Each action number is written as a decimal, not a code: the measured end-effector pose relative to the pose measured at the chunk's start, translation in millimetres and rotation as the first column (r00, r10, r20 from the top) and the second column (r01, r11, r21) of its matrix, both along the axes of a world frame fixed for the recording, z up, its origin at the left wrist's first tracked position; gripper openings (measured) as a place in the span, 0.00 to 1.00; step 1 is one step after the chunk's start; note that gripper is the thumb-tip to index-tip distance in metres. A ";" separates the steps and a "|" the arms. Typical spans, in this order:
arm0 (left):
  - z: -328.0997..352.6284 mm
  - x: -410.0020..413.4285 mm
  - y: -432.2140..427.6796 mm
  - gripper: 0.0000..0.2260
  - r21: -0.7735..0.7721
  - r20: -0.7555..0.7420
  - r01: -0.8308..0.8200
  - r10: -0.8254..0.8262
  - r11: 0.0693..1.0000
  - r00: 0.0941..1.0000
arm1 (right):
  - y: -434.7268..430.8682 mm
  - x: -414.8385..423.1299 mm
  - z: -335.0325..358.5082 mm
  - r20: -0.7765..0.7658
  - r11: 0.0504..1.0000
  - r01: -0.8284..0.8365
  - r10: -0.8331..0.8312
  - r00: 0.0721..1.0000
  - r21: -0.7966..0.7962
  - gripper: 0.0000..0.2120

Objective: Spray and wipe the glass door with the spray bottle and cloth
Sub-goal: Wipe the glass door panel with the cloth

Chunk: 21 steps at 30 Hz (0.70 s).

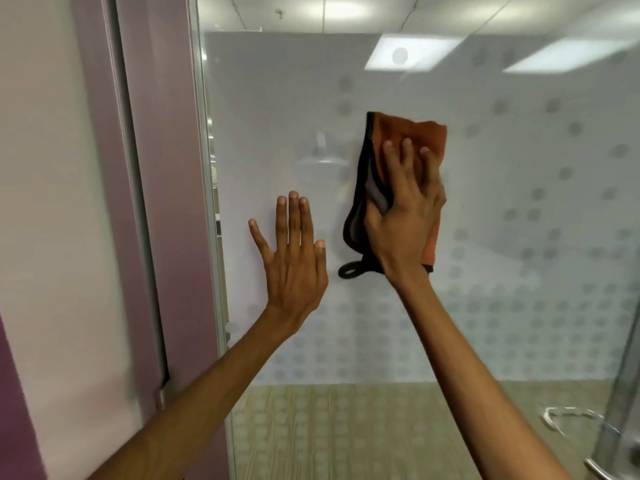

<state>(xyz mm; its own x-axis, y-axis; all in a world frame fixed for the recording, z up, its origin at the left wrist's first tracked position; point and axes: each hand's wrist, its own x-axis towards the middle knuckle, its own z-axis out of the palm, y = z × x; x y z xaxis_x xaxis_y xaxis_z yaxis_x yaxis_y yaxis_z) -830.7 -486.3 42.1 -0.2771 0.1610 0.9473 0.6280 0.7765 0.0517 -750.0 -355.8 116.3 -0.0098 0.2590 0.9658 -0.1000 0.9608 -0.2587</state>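
Right hand point(405, 216) pressed folded cloth point(412, 133) flat against glass door point(519, 237); left hand point(294, 265) open, empty, apparently braced left of cloth. Soft, limp; best palmed centrally.

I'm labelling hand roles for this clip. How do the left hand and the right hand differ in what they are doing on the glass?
The left hand is bare and empty; the right hand presses an orange and black cloth against the glass door.
The left hand's fingers are straight and lie flat; the right hand's fingers curl slightly over the cloth.
The left hand sits lower and nearer the door's left edge; the right hand is higher.
Both are raised against the same pane.
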 end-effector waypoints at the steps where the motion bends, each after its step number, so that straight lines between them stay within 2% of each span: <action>1: -1.4 0.4 1.4 0.27 0.000 -0.002 0.008 -0.008 1.000 1.000 | -2.0 -0.7 -14.7 0.012 0.999 0.005 -0.005 1.000 0.039 0.31; 4: -6.6 -0.1 3.6 0.27 0.012 -0.006 0.031 -0.031 0.999 0.999 | 15.3 8.1 -75.7 0.105 0.973 0.049 -0.074 0.992 0.227 0.30; 6: -10.4 -0.6 8.5 0.28 0.019 -0.017 0.045 -0.045 0.999 0.999 | 45.3 25.5 -93.7 0.124 0.956 0.101 -0.140 0.982 0.276 0.30; 10: -10.9 7.7 29.1 0.29 0.029 -0.020 0.067 -0.066 0.997 0.998 | 100.4 51.4 -43.0 -0.048 0.996 0.087 -0.088 0.995 -0.006 0.30; 12: -9.7 14.3 42.5 0.29 0.022 -0.025 0.087 -0.086 0.996 0.996 | 99.4 49.3 -13.7 -0.077 0.995 0.062 -0.068 0.995 -0.077 0.30; 14: -7.9 23.2 60.4 0.28 -0.030 -0.045 0.122 -0.123 0.992 0.991 | 86.4 39.5 -14.4 -0.064 0.994 0.104 -0.105 0.992 -0.020 0.30; 15: -6.8 29.3 70.9 0.28 -0.043 -0.049 0.141 -0.143 0.989 0.989 | 81.4 37.4 -27.8 -0.026 0.991 0.118 -0.117 0.993 0.061 0.32; 18: -7.0 48.6 95.6 0.27 0.006 -0.005 0.189 -0.189 0.982 0.982 | 100.3 53.5 -95.3 0.173 0.938 0.151 -0.212 0.962 0.312 0.38; 19: -8.0 51.3 99.2 0.27 0.024 0.006 0.200 -0.200 0.980 0.980 | 117.4 66.2 -111.7 0.196 0.925 0.175 -0.251 0.948 0.337 0.39; 21: -7.1 52.6 102.2 0.27 0.036 0.004 0.200 -0.200 0.979 0.980 | 156.6 88.8 -114.2 0.158 0.954 0.183 -0.224 0.962 0.239 0.39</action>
<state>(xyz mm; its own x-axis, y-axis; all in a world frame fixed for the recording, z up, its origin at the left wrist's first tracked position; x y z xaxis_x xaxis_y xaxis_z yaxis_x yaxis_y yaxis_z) -778.1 -384.1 34.9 -0.2501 0.1802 0.9513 0.7697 0.6331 0.0825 -661.3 -199.1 2.1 -0.1591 0.0553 0.9857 0.1322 0.9906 -0.0343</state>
